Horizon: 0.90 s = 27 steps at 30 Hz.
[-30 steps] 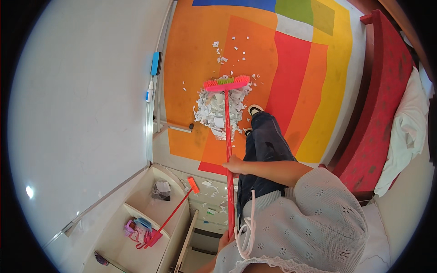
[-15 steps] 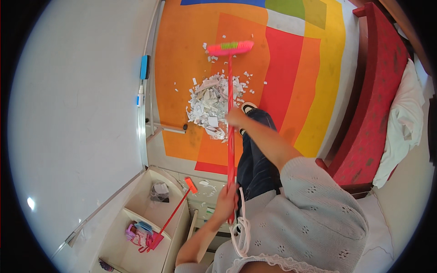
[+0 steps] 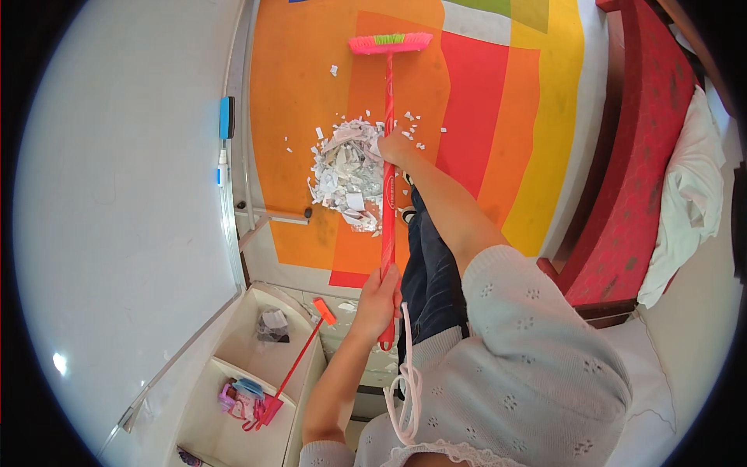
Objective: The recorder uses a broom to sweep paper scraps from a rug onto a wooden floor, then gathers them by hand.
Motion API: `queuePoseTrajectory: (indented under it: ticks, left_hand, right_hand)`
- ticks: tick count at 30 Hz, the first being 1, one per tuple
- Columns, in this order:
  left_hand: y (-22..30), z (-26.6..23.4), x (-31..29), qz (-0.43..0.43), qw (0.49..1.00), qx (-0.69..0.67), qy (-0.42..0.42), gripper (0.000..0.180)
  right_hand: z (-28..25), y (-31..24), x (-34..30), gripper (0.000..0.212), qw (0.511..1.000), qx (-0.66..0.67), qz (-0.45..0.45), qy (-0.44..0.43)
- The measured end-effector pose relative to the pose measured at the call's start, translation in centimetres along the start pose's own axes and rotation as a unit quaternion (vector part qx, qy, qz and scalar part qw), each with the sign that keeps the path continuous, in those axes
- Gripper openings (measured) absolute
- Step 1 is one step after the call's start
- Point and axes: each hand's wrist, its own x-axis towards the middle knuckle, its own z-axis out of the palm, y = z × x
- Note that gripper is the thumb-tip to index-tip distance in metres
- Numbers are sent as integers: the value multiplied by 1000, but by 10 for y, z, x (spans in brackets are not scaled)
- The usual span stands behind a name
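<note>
White board fills the left, by a bright floor and red seat. The long broom reaches past a paper pile just left of it. The right hand is wrapped round the broom by the pile, the left hand lower down. The shoes are partly hidden

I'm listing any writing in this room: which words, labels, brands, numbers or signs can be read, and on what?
No text is readable.
Broom handle: a pale oval marking, too small to read.
Paper scraps: any print is too small to make out.
Whiteboard: no legible writing.
Marker: any print is too small to tell.
</note>
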Motion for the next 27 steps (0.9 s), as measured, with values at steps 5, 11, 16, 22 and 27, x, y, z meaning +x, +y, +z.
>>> queuePoseTrajectory:
  ticks: [5, 11, 16, 22, 27]
  left_hand:
    - [-25, -23, -74, -101, 992, 68, -28, 23]
    - [4, -48, -147, -123, 988, 57, -81, 24]
    - [15, -1, -40, -104, 945, -284, -125, 31]
    - [-36, -21, -109, -192, 928, -306, -91, 27]
    - [-46, -33, -150, -140, 958, -237, -80, 22]
  right_hand:
    - [58, 113, -29, 53, 994, -93, -18, -58]
    - [23, 77, -129, 50, 984, 129, -7, -120]
    - [-19, 65, -36, 32, 993, 94, 25, -64]
    - [41, 117, -105, 43, 990, 20, 27, -135]
    - [58, 123, -126, 49, 977, 117, -41, -172]
